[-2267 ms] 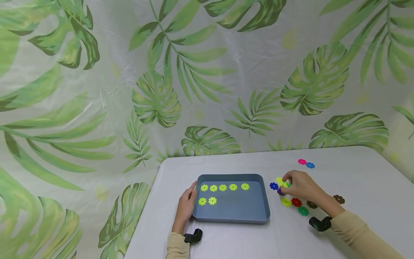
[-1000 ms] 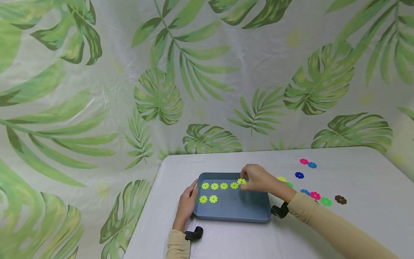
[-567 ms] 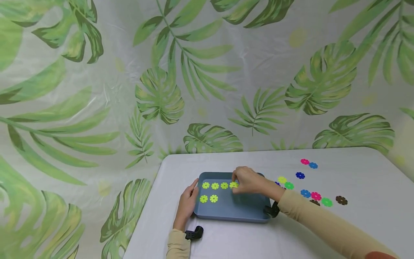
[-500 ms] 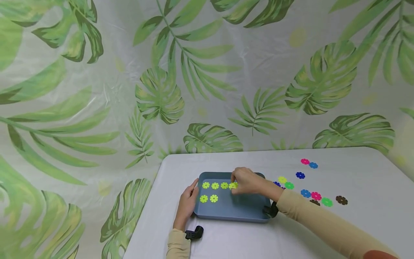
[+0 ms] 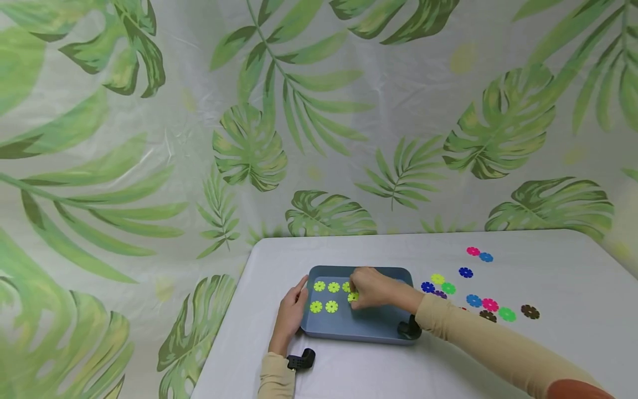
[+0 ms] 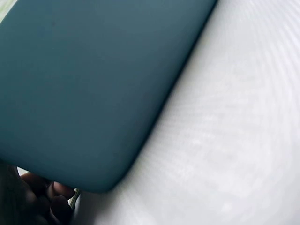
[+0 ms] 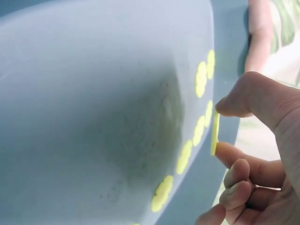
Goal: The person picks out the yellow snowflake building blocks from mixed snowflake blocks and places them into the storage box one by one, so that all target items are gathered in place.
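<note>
My right hand (image 5: 371, 287) is over the blue-grey tray (image 5: 369, 330), pinching a yellow-green flower-shaped disc (image 7: 215, 133) by its edges between thumb and fingertip. Several matching discs (image 5: 331, 306) lie flat in the tray: a back row partly covered by the right hand, and a pair in the second row at the left. At the tray's left side my left hand (image 5: 289, 313) holds the rim. In the left wrist view, the tray's outer wall (image 6: 93, 93) fills much of the frame, with dark curled fingers (image 6: 58, 201) at its lower corner.
To the right of the tray lie loose flower discs: a yellow one (image 5: 437, 279), a green one (image 5: 448, 288), a dark blue one (image 5: 466, 272), a pink one (image 5: 490, 305) and a brown one (image 5: 530, 311). White cloth (image 5: 359, 368) covers the table; a leaf-patterned sheet (image 5: 319, 138) hangs behind.
From the loose discs, my right hand came left over the tray with a yellow-green disc, passed along the back row, then shifted slightly left and nearer. My left hand stays at the rim.
</note>
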The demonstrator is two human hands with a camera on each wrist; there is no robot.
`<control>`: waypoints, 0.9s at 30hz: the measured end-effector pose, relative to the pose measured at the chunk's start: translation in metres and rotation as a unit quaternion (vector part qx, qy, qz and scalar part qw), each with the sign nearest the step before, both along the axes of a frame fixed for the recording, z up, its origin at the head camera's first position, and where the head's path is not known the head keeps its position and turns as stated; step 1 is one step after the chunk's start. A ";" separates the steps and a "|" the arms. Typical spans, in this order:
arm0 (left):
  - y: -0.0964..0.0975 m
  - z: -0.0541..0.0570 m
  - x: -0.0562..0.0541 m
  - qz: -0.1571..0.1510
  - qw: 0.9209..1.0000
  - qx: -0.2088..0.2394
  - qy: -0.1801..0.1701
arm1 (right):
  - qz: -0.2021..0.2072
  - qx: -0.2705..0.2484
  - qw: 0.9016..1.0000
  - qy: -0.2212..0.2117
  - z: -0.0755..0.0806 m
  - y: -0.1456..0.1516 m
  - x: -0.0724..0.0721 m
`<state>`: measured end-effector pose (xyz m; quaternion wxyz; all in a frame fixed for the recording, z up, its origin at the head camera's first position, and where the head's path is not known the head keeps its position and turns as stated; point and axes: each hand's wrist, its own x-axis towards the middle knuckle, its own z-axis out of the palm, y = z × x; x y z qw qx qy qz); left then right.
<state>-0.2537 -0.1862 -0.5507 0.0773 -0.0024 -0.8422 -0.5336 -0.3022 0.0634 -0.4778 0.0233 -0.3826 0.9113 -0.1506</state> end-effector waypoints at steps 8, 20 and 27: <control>0.001 0.003 0.000 0.005 1.000 -0.002 0.000 | 0.009 0.020 0.999 -0.043 -0.007 -0.008 0.001; 0.002 0.004 0.000 0.006 1.000 -0.007 0.003 | 0.004 0.032 0.997 -0.074 -0.009 -0.014 0.000; 0.002 0.004 0.001 0.007 1.000 -0.011 0.000 | 0.012 0.032 0.997 -0.066 -0.011 -0.016 -0.001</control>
